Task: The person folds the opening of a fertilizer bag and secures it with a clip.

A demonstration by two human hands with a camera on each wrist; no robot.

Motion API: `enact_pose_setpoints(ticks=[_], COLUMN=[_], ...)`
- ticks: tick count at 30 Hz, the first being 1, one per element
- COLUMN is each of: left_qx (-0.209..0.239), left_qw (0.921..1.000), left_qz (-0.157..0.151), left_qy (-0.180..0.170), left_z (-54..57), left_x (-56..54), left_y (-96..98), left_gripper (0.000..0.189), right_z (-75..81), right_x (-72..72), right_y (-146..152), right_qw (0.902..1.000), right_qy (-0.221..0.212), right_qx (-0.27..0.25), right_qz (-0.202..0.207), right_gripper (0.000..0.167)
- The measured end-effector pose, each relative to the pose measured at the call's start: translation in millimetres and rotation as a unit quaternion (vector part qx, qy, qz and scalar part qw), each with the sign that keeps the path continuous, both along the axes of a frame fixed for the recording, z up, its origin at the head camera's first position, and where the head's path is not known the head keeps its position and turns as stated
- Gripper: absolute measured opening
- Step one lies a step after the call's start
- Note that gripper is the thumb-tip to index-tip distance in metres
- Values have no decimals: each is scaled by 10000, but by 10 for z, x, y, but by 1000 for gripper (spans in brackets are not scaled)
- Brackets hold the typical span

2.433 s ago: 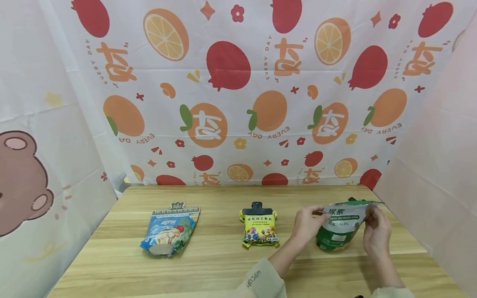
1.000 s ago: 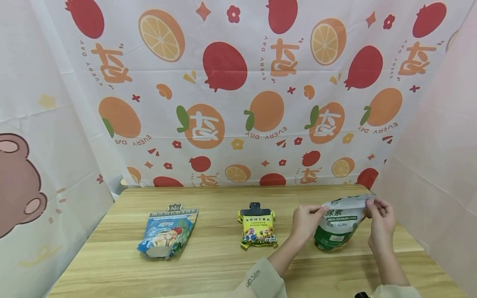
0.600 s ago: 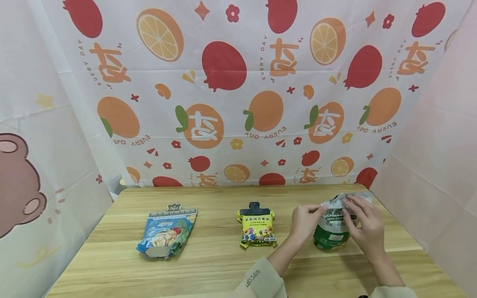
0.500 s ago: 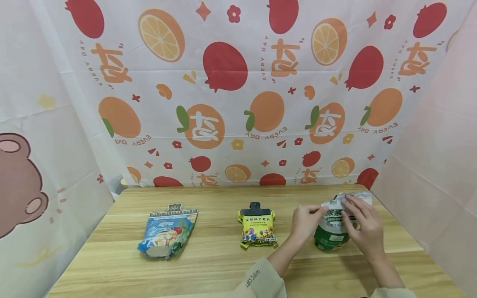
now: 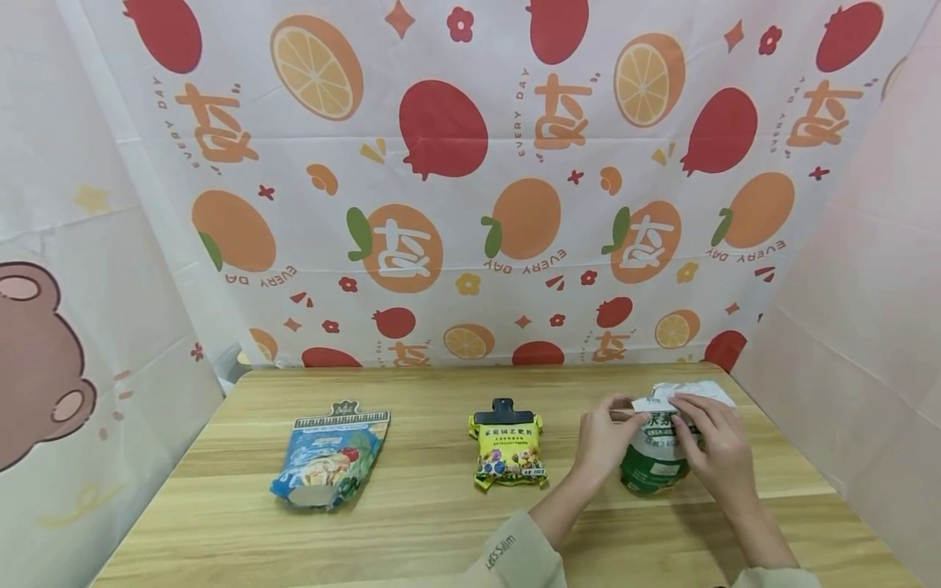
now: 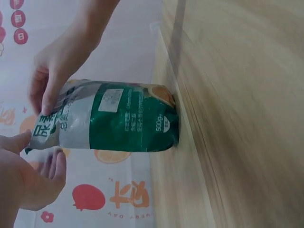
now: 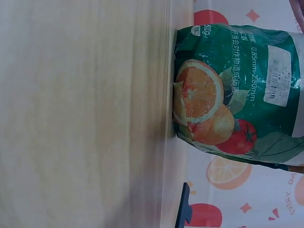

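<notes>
A green and white fertilizer bag (image 5: 654, 469) stands upright on the table at the right, between both hands. Its top is bent over, and a whitish flap (image 5: 698, 392) shows along the upper edge. My left hand (image 5: 603, 439) pinches the bag's upper left corner. With thumb and fingers, my right hand (image 5: 722, 445) grips the top near its middle, covering part of the print. In the left wrist view the bag (image 6: 121, 116) shows a green lower half with a white label. The right wrist view shows orange and tomato pictures on the bag (image 7: 256, 61).
A blue food bag (image 5: 327, 465) with a decorated clip (image 5: 344, 415) lies at the left. A yellow fertilizer packet (image 5: 509, 457) with a black clip (image 5: 503, 415) lies mid-table. Behind the green bag is another black clip (image 7: 184, 206). A printed curtain (image 5: 456, 204) backs the table (image 5: 412, 539).
My right hand has moved left from the bag's right corner onto its top front. The bag's top has been bent over, exposing the whitish flap. My left hand keeps the left corner.
</notes>
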State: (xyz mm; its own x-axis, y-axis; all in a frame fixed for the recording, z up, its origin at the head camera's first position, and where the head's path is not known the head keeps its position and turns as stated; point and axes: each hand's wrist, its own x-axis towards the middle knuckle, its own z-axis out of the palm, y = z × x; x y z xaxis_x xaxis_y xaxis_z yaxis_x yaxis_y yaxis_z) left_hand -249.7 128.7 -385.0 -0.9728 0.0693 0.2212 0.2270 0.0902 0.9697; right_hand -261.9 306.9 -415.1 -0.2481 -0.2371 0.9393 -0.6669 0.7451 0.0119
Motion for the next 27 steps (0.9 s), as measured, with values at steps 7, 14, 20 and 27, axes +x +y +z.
enact_pose_setpoints(ticks=[7,14,20,27], left_qx=[-1322,-1928,-1930,-1866], left_qw=[9790,9598,9622,9687], left_qz=[141,335,365,383], left_qy=[1548,2015,1889,1593], left_z=[4,-48,-54,-68], left_x=[0,-30,-56,-60], left_y=[35,63,89,115], left_gripper=[37,22,18,13], right_z=[8,24,62,110], right_x=[1,6,12,51], right_y=[-5,5,3,19], right_qw=[10000,9997,9978,9922], right_qy=[5,-197,-464,-971], right_qx=[57,-70,-300,-548], right_qz=[-36,136,363,554], right_gripper=[40,42,42,10])
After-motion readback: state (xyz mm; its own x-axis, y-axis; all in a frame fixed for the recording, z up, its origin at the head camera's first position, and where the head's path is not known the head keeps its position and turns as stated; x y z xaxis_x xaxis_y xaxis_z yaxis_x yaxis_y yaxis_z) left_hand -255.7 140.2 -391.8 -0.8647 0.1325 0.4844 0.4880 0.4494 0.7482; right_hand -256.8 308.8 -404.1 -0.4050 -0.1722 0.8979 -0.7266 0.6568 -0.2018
